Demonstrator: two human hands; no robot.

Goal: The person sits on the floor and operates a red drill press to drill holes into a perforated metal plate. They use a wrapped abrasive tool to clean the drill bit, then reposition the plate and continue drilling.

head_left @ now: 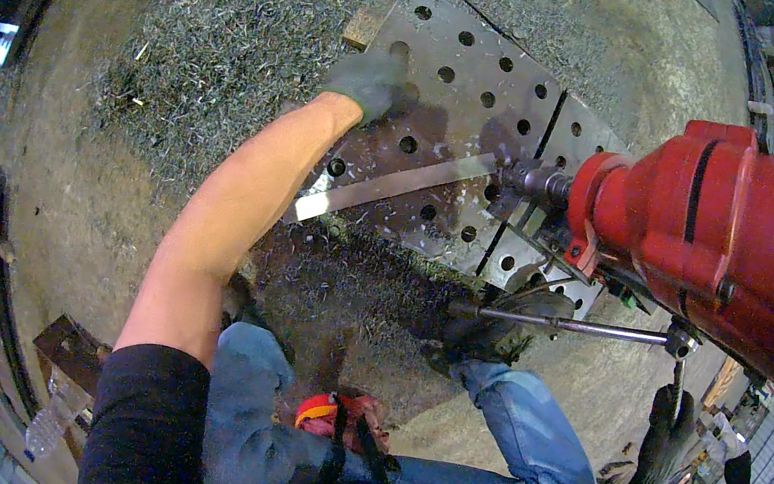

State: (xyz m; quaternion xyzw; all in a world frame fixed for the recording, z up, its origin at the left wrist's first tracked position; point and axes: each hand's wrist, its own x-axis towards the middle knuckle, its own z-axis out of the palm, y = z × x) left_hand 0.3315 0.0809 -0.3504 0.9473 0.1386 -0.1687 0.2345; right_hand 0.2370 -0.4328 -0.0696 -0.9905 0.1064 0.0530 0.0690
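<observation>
Over the left part of a steel plate [482,59] with several round holes is my left hand [370,83] in a dark glove. Its fingers are blurred, so their closure is unclear. A pale flat metal bar [396,185] lies slantwise across the plate, its right end near the chuck [540,181] of a large red drilling machine [697,205]. At lower right, my gloved right hand [663,446] is closed around a feed handle [679,375] of that machine. Another handle rod [586,327] points left from the same hub.
Metal shavings [201,71] cover the floor left of the plate, with a wooden block [364,28] at its upper left corner. A red and yellow object [329,415] sits between my knees. A clear plastic bottle [54,412] is at lower left; another person [737,475] appears far right.
</observation>
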